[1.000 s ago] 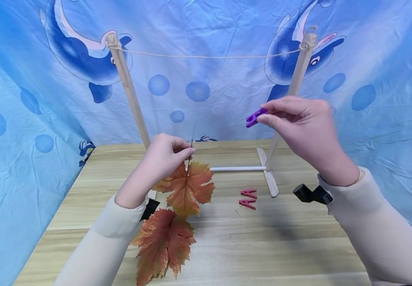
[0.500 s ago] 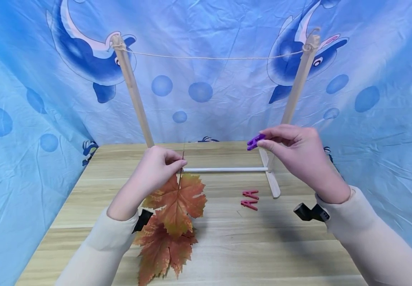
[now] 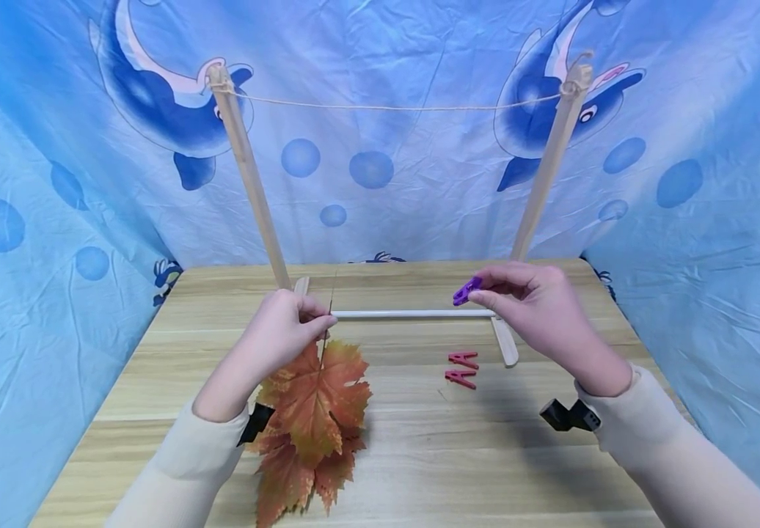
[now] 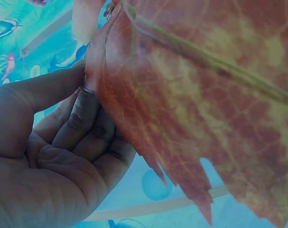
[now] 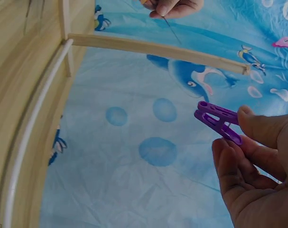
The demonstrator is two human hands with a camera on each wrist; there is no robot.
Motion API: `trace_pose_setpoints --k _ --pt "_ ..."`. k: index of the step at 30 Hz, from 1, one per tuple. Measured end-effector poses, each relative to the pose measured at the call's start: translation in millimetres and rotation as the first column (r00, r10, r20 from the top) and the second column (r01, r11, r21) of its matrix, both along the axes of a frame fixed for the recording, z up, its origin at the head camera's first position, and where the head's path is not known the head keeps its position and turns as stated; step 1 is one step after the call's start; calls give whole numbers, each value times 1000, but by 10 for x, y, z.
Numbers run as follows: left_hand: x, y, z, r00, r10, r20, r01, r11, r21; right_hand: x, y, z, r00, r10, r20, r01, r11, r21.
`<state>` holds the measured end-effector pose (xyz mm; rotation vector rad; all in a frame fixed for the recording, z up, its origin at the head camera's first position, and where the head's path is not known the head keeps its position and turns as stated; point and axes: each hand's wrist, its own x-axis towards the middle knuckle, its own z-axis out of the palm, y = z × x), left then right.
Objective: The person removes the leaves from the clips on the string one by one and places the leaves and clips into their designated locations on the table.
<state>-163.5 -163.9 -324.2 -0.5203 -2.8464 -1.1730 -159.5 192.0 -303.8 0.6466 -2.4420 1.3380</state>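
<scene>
My left hand (image 3: 287, 323) pinches the thin stem of an orange-red maple leaf (image 3: 319, 403) between thumb and fingers; the leaf hangs below the hand. In the left wrist view the leaf (image 4: 196, 104) fills much of the frame and hides part of the fingers. Beneath it, a second leaf (image 3: 284, 480) lies on the table, partly covered. To the right, my right hand (image 3: 535, 312) pinches a purple clothespin (image 3: 466, 291) above the table. The right wrist view shows the clothespin (image 5: 217, 121) by its handle ends, its tips together.
Two red clothespins (image 3: 462, 359) lie on the wooden table (image 3: 419, 455). Behind the hands stands a wooden frame with a left post (image 3: 251, 183), a right post (image 3: 552, 161) and a string (image 3: 393, 108) between their tops. A white rod (image 3: 413, 314) joins the bases.
Both hands have come down towards the table. The left has also shifted left with its leaf, which now overlaps the lying leaf more. The purple clothespin has lowered with the right hand.
</scene>
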Motion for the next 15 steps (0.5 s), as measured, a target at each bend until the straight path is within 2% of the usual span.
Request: trace_pose_setpoints --k 6,11,15 --pt "15 -41 -113 999 10 52 -10 1000 -4 -7 -3 -181 989 0 151 -9 998 58" --pt "27 -74 -191 994 4 112 -4 1000 -4 -42 4 -349 981 22 193 -37 997 71" --pt "31 -102 -248 991 4 131 -1 1000 -17 -59 11 -464 975 48 216 -64 996 67"
